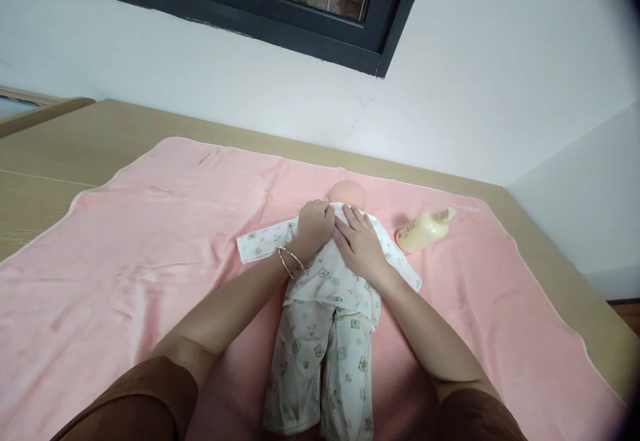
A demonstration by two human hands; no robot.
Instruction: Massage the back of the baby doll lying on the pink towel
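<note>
A baby doll [347,194] lies on its back on a pink towel [150,228], dressed in white printed pyjamas [325,321], head away from me. My left hand [314,223] rests on the doll's chest near the collar, fingers curled onto the pyjama top; two thin bangles circle that wrist. My right hand [357,244] lies flat on the other side of the chest, fingers stretched toward the neck. The doll's sleeves spread out to both sides.
A cream lotion bottle [425,230] lies on its side on the towel, right of the doll's head. The towel covers a wooden table [75,141] set against a white wall. A dark-framed window [300,8] is above.
</note>
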